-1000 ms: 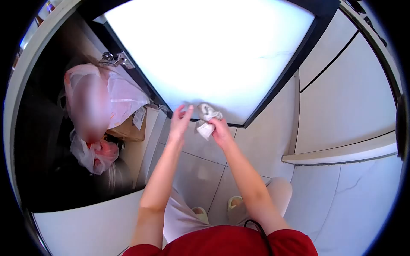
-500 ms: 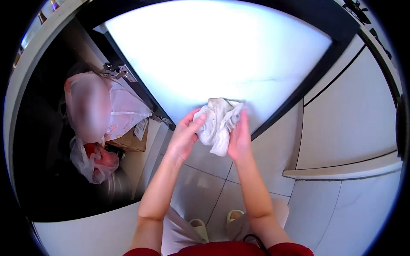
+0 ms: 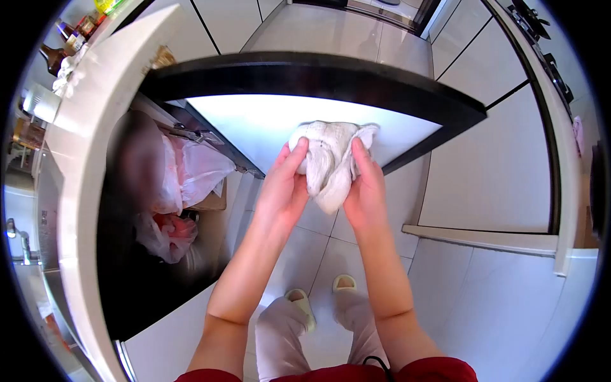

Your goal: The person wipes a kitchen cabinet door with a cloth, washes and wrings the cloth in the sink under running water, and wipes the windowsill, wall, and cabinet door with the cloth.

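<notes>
A crumpled white cloth [image 3: 331, 156] with small dark specks is bunched up between my two hands. My left hand [image 3: 286, 181] grips its left side, thumb on top. On the other side my right hand [image 3: 368, 184] holds it with the thumb pressed over the edge; the fingers of both hands are partly hidden beneath. Just beyond the cloth stands an open cabinet door [image 3: 305, 75] with a black frame and a white panel. Whether the cloth touches the panel I cannot tell.
Left of the door is a dark open cabinet with plastic bags [image 3: 200, 169] and a cardboard box [image 3: 213, 200]. Above it runs a pale countertop [image 3: 86, 159] with bottles [image 3: 54, 57] and a faucet [image 3: 22, 242]. White cabinets [image 3: 490, 159] line the right, and tiled floor [image 3: 299, 248] lies below.
My view has tilted up and back, so the door's top edge, the counter and the floor behind now show. Both hands still hold the cloth, which is folded more compactly.
</notes>
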The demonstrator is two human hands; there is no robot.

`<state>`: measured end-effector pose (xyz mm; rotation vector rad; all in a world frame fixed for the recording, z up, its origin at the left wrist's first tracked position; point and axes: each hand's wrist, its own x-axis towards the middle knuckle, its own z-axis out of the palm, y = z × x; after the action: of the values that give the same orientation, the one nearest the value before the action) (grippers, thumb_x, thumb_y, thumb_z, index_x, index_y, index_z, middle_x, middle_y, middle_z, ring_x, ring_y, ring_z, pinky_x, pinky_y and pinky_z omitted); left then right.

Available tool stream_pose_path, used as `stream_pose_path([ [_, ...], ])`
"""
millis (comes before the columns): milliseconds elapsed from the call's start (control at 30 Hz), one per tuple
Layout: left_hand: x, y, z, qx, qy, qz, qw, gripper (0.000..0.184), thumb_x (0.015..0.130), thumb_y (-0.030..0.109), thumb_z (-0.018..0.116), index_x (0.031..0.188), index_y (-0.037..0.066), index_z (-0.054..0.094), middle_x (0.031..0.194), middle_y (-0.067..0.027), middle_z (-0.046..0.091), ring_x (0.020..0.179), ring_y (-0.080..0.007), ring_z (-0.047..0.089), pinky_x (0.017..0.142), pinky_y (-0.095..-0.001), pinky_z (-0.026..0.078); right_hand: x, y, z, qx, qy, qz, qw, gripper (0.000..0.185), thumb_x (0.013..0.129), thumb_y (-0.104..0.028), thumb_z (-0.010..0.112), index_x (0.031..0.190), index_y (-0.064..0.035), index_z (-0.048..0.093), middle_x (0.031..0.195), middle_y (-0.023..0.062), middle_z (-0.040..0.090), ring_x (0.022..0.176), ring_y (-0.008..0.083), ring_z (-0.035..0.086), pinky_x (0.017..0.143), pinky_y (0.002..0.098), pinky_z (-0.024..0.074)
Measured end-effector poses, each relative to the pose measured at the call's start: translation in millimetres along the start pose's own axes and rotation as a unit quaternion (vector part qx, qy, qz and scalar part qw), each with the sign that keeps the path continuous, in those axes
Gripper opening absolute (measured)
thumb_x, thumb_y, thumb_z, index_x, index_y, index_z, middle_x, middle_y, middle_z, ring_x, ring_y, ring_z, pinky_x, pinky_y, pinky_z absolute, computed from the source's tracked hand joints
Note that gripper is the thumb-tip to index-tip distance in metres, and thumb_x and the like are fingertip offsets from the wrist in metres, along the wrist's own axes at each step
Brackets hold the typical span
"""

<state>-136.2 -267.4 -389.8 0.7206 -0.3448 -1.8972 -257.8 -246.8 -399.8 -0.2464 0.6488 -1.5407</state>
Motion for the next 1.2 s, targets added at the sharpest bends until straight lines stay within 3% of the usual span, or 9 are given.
stream_pose_path([
  [400, -65, 51, 73, -0.004, 0.111, -0.037, 0.993, 0.03, 0.087, 0.009, 0.052, 0.115, 0.003, 0.048, 0.111, -0.0087, 0.056, 0.104, -0.0189, 0.055, 0.09, -0.0326, 0.046, -71, -49, 94, -0.126, 0.043, -0.044, 0.99, 0.037, 0.083, -0.011, 0.064, 0.115, -0.0031, 0.047, 0.108, 0.0056, 0.055, 0.101, 0.0145, 0.053, 0.087, 0.0288, 0.0447],
  [567, -90, 41, 141, -0.006, 0.085, -0.026, 0.996, 0.041, 0.087, 0.006, 0.049, 0.127, 0.009, 0.041, 0.11, -0.0079, 0.056, 0.104, -0.0178, 0.054, 0.089, -0.0323, 0.046, -100, -121, 137, -0.271, 0.086, -0.117, 0.952, 0.057, 0.078, -0.007, 0.061, 0.131, -0.0034, 0.039, 0.114, 0.0089, 0.053, 0.103, 0.0164, 0.052, 0.087, 0.0296, 0.0445],
  [700, -68, 24, 178, 0.234, 0.054, 0.029, 0.97, 0.059, 0.084, 0.005, 0.049, 0.139, 0.013, 0.03, 0.11, -0.0087, 0.056, 0.097, -0.0169, 0.055, 0.084, -0.0288, 0.045, -82, -185, 124, -0.316, 0.075, -0.041, 0.945, 0.068, 0.075, -0.005, 0.058, 0.138, -0.0065, 0.033, 0.115, 0.0104, 0.053, 0.102, 0.0172, 0.053, 0.087, 0.029, 0.0442],
  [800, -56, 23, 193, 0.428, 0.077, 0.038, 0.9, 0.062, 0.082, 0.003, 0.047, 0.141, 0.013, 0.029, 0.104, -0.0083, 0.057, 0.089, -0.0124, 0.055, 0.079, -0.0239, 0.044, -78, -213, 128, -0.56, 0.037, -0.005, 0.828, 0.065, 0.073, -0.004, 0.053, 0.135, -0.0035, 0.037, 0.11, 0.0079, 0.055, 0.099, 0.0141, 0.053, 0.086, 0.0271, 0.0429],
  [867, -57, 20, 205, 0.504, 0.075, 0.035, 0.86, 0.06, 0.082, 0.002, 0.046, 0.139, 0.012, 0.031, 0.103, -0.0076, 0.058, 0.088, -0.0116, 0.054, 0.078, -0.0228, 0.044, -79, -228, 133, -0.548, 0.023, -0.006, 0.836, 0.058, 0.074, -0.006, 0.055, 0.13, -0.0028, 0.043, 0.109, 0.0074, 0.056, 0.098, 0.0146, 0.054, 0.086, 0.0266, 0.0434],
  [1033, -56, 25, 236, 0.245, 0.026, 0.135, 0.96, 0.038, 0.082, 0.008, 0.058, 0.119, 0.009, 0.05, 0.103, -0.0059, 0.057, 0.094, -0.0168, 0.054, 0.082, -0.0279, 0.045, -74, -224, 148, -0.321, 0.076, -0.073, 0.941, 0.041, 0.076, -0.004, 0.057, 0.116, -0.0033, 0.055, 0.108, 0.006, 0.058, 0.096, 0.0137, 0.055, 0.083, 0.0253, 0.0444],
  [1100, -48, 40, 242, 0.578, 0.046, 0.378, 0.722, 0.037, 0.075, 0.006, 0.063, 0.111, 0.008, 0.056, 0.099, -0.0095, 0.056, 0.093, -0.0259, 0.053, 0.08, -0.0326, 0.046, -61, -213, 142, -0.474, 0.072, -0.165, 0.862, 0.042, 0.074, 0.001, 0.059, 0.116, -0.0046, 0.055, 0.108, 0.0084, 0.058, 0.098, 0.0183, 0.055, 0.084, 0.0288, 0.0442],
  [1133, -42, 41, 233, 0.58, 0.048, 0.378, 0.72, 0.037, 0.075, 0.006, 0.063, 0.111, 0.008, 0.056, 0.099, -0.0095, 0.056, 0.093, -0.0259, 0.053, 0.08, -0.0326, 0.046, -53, -202, 132, -0.473, 0.071, -0.164, 0.863, 0.042, 0.074, 0.001, 0.059, 0.116, -0.0046, 0.055, 0.108, 0.0084, 0.058, 0.098, 0.0183, 0.055, 0.084, 0.0288, 0.0442],
  [1200, -31, 42, 210, 0.747, 0.039, 0.327, 0.577, 0.033, 0.068, 0.005, 0.064, 0.101, 0.006, 0.062, 0.094, -0.012, 0.054, 0.092, -0.0319, 0.05, 0.079, -0.0359, 0.046, -37, -181, 113, -0.752, 0.023, -0.227, 0.618, 0.043, 0.072, 0.003, 0.06, 0.114, -0.0033, 0.055, 0.109, 0.0126, 0.055, 0.102, 0.0275, 0.051, 0.09, 0.0352, 0.0409],
])
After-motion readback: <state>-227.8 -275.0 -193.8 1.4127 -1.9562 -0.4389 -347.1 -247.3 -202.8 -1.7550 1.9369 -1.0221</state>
